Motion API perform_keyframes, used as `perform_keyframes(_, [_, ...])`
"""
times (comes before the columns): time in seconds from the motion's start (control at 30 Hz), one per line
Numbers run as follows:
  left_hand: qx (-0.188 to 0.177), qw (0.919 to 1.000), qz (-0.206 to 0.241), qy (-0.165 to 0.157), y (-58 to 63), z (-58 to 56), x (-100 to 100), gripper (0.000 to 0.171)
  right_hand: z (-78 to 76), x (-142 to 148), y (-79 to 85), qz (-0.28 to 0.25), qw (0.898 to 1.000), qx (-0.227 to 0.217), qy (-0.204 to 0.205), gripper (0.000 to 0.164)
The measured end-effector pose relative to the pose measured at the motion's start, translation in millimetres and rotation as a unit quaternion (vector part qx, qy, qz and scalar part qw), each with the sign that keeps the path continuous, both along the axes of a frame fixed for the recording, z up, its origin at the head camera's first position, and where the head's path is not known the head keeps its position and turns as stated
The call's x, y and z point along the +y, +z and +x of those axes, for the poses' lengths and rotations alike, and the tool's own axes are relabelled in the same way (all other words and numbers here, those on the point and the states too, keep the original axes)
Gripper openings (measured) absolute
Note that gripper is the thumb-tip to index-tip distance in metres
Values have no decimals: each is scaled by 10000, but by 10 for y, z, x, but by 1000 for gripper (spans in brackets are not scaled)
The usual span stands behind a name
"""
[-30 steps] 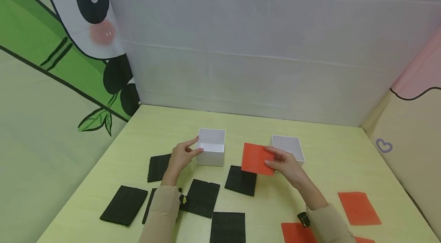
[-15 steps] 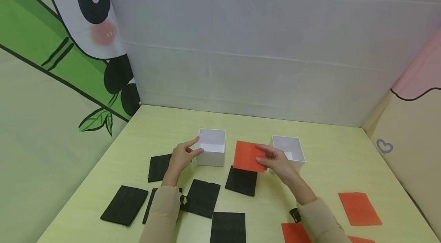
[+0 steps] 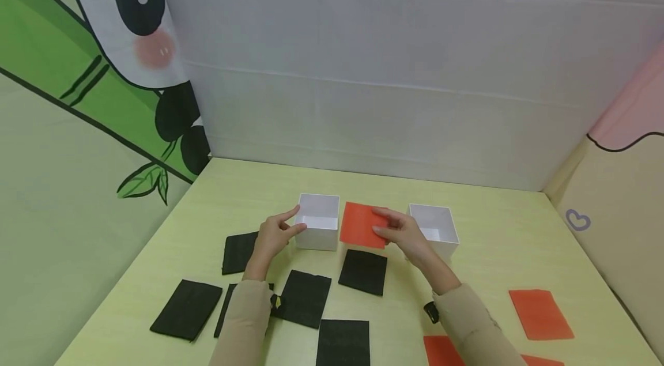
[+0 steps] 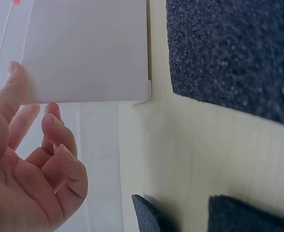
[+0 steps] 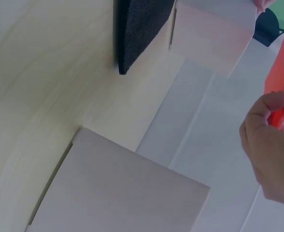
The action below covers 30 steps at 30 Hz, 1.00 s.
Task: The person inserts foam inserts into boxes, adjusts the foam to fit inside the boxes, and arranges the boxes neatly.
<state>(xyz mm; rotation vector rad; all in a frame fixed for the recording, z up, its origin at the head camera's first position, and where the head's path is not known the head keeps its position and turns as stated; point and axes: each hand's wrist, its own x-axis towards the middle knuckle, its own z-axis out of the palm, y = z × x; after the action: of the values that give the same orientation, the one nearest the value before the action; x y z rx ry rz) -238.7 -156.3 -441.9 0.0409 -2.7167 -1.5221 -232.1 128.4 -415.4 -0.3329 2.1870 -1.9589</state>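
Note:
My right hand (image 3: pixel 402 232) pinches an orange square sheet (image 3: pixel 358 225) by its right edge, thumb in front. The sheet is tilted up in the air, between two open white boxes, close to the right side of the left box (image 3: pixel 317 239). My left hand (image 3: pixel 275 234) steadies that left box at its left side. In the left wrist view the thumb presses the box's front wall (image 4: pixel 89 53), with the other fingers around the corner. The right box (image 3: pixel 441 248) stands behind my right hand, untouched. A black foam square (image 3: pixel 363 272) lies on the table below the held sheet.
More black foam squares (image 3: pixel 188 308) lie at the left and middle front of the table (image 3: pixel 394 325); my left sleeve covers part of one. Orange sheets (image 3: pixel 541 314) lie at the right front, partly under my right sleeve. A pale cloth wall (image 3: pixel 384 112) rises behind.
My right hand has carried the orange sheet leftward and a little up, from in front of the right box towards the left box. My left hand has stayed at the left box.

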Motion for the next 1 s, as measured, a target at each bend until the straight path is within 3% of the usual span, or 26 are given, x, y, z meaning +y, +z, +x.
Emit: perform_keyframes(1.0, [8, 10000, -79, 54, -9, -14, -6, 58, -329, -593, 214, -406, 9985, 85, -351, 51])
